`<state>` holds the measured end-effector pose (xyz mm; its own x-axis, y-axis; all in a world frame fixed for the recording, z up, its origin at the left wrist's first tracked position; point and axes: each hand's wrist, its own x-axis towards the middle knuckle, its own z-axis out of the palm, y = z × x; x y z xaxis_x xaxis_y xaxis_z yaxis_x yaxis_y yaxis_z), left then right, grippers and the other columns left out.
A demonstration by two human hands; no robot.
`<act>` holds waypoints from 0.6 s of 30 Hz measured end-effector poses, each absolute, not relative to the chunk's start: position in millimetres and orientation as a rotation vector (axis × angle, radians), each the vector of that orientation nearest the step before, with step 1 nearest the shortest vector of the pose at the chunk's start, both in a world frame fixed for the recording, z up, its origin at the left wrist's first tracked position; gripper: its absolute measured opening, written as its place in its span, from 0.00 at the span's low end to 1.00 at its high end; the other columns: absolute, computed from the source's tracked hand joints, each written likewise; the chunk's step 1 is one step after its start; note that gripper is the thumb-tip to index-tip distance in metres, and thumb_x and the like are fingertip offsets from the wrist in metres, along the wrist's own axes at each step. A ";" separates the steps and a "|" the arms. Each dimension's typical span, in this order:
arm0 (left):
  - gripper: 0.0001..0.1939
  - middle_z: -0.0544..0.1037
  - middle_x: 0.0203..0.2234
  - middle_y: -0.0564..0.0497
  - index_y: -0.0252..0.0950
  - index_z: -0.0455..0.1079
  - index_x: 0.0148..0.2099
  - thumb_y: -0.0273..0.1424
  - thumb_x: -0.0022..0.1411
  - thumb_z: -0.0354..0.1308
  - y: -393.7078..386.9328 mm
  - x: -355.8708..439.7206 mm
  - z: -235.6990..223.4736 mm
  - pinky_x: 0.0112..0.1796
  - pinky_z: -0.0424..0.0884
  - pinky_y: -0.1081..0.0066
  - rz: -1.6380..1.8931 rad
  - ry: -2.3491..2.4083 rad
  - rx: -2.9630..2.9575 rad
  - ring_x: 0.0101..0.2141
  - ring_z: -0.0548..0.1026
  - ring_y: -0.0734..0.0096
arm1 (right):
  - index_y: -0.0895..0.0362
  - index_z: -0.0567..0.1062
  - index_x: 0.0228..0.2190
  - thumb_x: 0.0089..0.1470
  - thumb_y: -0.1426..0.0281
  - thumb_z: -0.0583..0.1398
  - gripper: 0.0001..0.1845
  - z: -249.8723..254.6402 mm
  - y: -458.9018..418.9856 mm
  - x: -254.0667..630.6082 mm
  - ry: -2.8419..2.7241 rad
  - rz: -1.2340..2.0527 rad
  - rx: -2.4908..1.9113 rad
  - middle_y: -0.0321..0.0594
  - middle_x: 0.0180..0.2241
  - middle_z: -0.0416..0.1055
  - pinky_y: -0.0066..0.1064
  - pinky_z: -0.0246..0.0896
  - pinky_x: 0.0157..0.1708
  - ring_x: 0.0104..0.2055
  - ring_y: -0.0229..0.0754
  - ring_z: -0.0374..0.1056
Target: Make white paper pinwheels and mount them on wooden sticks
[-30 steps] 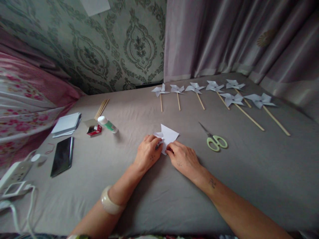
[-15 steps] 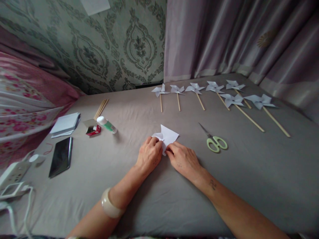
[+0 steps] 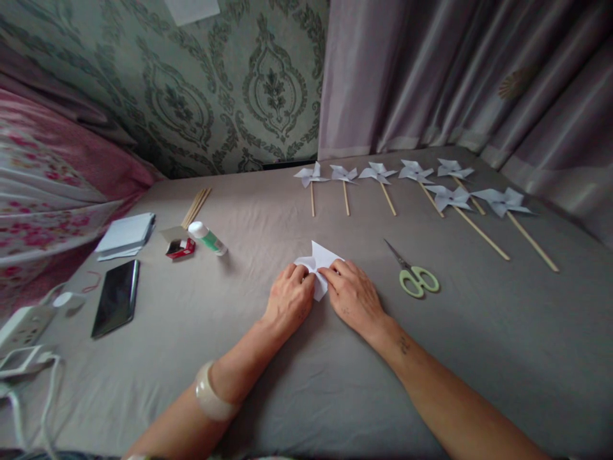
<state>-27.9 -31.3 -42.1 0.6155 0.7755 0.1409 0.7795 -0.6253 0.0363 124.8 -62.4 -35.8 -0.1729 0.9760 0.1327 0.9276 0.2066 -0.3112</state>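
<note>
Between my hands lies a white paper pinwheel, with some of its corners curled in toward the centre and one pointed corner standing out at the top. My left hand is closed on its left side, fingertips pressed at the middle. My right hand is closed on the right side, thumb and fingers pinching the paper near the centre. Both hands partly cover the paper. To the right of my right hand rest scissors with pale green handles, their blades pointing up and left.
Several finished pinwheels on wooden sticks lie along the back right. At left are a glue stick, a small red box, wooden sticks, a paper stack, a phone and a power strip.
My right hand has moved up from the paper's lower edge to its right side and centre. My left hand keeps its place on the paper. The view has shifted slightly.
</note>
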 end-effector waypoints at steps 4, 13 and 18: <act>0.07 0.74 0.36 0.46 0.35 0.71 0.39 0.24 0.62 0.51 -32.4 -28.2 -43.1 0.39 0.70 0.65 -0.231 -1.309 -2.789 0.38 0.68 0.63 | 0.54 0.74 0.46 0.60 0.75 0.51 0.16 -34.7 -61.9 122.3 -2.224 0.217 -1.798 0.43 0.40 0.70 0.33 0.57 0.43 0.44 0.45 0.62; 0.11 0.73 0.38 0.44 0.33 0.70 0.46 0.24 0.63 0.50 -34.6 -26.7 -44.8 0.41 0.69 0.63 -0.207 -1.309 -2.789 0.40 0.68 0.61 | 0.55 0.73 0.45 0.61 0.75 0.50 0.15 -34.8 -61.7 118.2 -2.322 0.114 -1.865 0.44 0.40 0.69 0.34 0.56 0.42 0.44 0.46 0.62; 0.11 0.73 0.37 0.44 0.32 0.70 0.46 0.25 0.64 0.49 -36.6 -25.4 -40.8 0.40 0.66 0.62 -0.144 -1.309 -2.771 0.40 0.67 0.60 | 0.56 0.73 0.44 0.61 0.75 0.51 0.14 -30.9 -60.8 116.6 -2.390 0.040 -1.875 0.46 0.40 0.69 0.35 0.56 0.41 0.43 0.46 0.62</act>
<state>-25.4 -36.6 -40.8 0.6323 0.7660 0.1157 0.7729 -0.6340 -0.0264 116.6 -60.8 -30.9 -0.2346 0.9699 0.0650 0.9672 0.2396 -0.0846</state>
